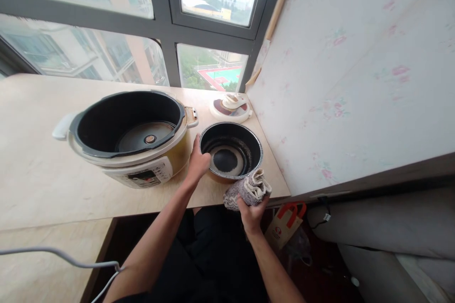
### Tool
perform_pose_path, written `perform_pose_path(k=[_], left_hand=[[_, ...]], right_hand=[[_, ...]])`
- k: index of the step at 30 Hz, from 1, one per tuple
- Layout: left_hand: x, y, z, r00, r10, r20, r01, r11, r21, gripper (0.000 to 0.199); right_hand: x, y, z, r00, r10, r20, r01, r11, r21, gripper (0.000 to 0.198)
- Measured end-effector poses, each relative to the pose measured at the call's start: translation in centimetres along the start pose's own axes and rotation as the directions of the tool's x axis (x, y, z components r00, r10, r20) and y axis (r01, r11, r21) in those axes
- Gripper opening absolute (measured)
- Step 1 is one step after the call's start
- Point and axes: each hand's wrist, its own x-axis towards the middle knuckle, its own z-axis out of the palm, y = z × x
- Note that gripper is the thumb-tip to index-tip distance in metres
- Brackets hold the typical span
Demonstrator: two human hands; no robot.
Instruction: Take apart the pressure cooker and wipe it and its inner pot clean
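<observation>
My left hand (199,158) grips the left side of a dark inner pot (252,149), its thumb over the rim and its fingers along the outer wall. Bunched in my right hand (253,213) is a patterned grey and cream cloth (245,189), held at the near right edge of the pot. The pot stands upright on a light wooden surface, with a pale worn ring on its floor. To its left is a white electric pressure cooker (152,170), lidless, with a dark open cavity and a round metal piece at the bottom. Behind the pot lies the cooker's lid (231,106).
The wooden tabletop (31,161) meets a window (213,33) at the back and a flowered wall (348,80) on the right. A grey cable (64,256) crosses the lower left. A paper bag (282,227) with red handles stands below the table's right edge.
</observation>
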Motion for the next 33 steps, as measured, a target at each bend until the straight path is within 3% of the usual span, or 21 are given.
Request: perform_pose_path(k=[3,6,8,10,13,16,20,22,24,28,30,33], left_hand=[[-0.4,0.1,-0.6,0.996,0.069,0.06,-0.076,0.989,0.123,0.083],[-2.0,0.4,-1.1,0.969,0.217,0.114,-0.24,0.937,0.253,0.07],[-3.5,0.3,-1.3,0.942,0.311,0.125,-0.334,0.894,0.297,0.072],[-4.7,-0.1,-1.3,0.935,0.344,0.091,-0.356,0.893,0.275,0.08],[-5.1,-1.4,-1.1,0.974,0.224,-0.021,-0.22,0.968,0.12,0.087],[-3.8,-2.4,-0.6,0.996,0.051,-0.08,-0.06,0.992,-0.11,0.08],[-2.4,-2.4,0.9,0.987,0.052,-0.151,-0.092,0.957,-0.274,0.06],[-2.3,-2.3,1.6,0.975,0.105,-0.196,-0.161,0.941,-0.298,0.054],[-2.3,-2.5,2.1,0.964,0.132,-0.23,-0.204,0.924,-0.322,0.052],[-2.1,-3.4,2.0,0.959,0.177,-0.222,-0.248,0.903,-0.35,0.051],[-2.0,-3.7,1.8,0.963,0.194,-0.189,-0.253,0.896,-0.366,0.052],[-2.0,-3.9,1.7,0.966,0.216,-0.14,-0.255,0.875,-0.412,0.053]], right_hand=[[-0.2,-0.5,0.6,0.999,0.027,-0.045,-0.025,0.999,0.044,0.084],[0.5,-1.2,0.2,0.996,0.069,-0.055,-0.064,0.994,0.088,0.082],[1.0,-1.5,-0.6,0.995,0.087,-0.056,-0.08,0.991,0.108,0.079],[1.8,-1.8,-1.7,0.994,0.083,-0.075,-0.072,0.988,0.135,0.075],[3.9,-2.8,-3.8,0.993,0.024,-0.114,-0.002,0.981,0.193,0.073],[7.1,-5.0,-5.9,0.992,-0.097,-0.078,0.109,0.977,0.183,0.074],[11.3,-9.2,-7.0,0.962,-0.236,0.14,0.227,0.971,0.072,0.079],[13.1,-11.3,-6.2,0.924,-0.238,0.299,0.229,0.971,0.066,0.082],[14.6,-12.7,-4.4,0.856,-0.198,0.478,0.182,0.98,0.079,0.083],[17.3,-13.4,1.0,0.635,-0.02,0.772,0.077,0.996,-0.038,0.081],[18.2,-13.0,3.9,0.614,0.054,0.787,0.086,0.987,-0.135,0.08],[18.3,-12.4,7.4,0.639,0.012,0.769,0.195,0.965,-0.178,0.082]])
